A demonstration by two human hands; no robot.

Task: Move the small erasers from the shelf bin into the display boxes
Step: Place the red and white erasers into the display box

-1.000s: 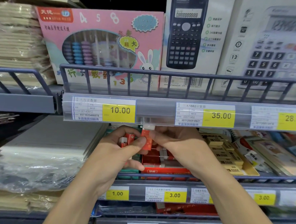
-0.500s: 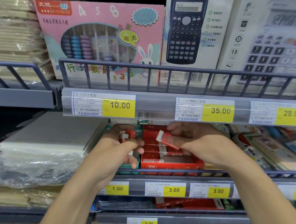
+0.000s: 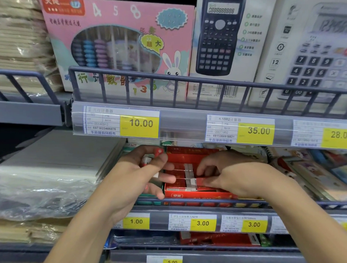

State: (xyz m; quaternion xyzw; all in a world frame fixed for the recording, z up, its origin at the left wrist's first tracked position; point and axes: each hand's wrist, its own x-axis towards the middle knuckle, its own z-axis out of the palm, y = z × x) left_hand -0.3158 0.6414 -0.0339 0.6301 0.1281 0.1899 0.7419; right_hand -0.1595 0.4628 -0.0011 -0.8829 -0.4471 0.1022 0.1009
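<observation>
A red display box (image 3: 194,194) stands on the middle shelf, with rows of red-and-white erasers (image 3: 188,169) lying inside. My right hand (image 3: 226,176) reaches into the box and pinches one red eraser (image 3: 199,181) down against the front row. My left hand (image 3: 141,173) hovers at the box's left edge and grips several small red-and-white erasers (image 3: 148,160) in its curled fingers. A green box under my left hand is mostly hidden.
The upper shelf's price rail (image 3: 208,128) hangs just above my hands. A wire rail (image 3: 205,201) fronts the middle shelf. Plastic-wrapped paper stacks (image 3: 39,176) lie left, notebooks (image 3: 314,175) right. Abacus and calculator boxes stand above.
My right hand took an eraser from my left hand, carried it right and lowered it into the red box. My left hand stayed in place with its erasers.
</observation>
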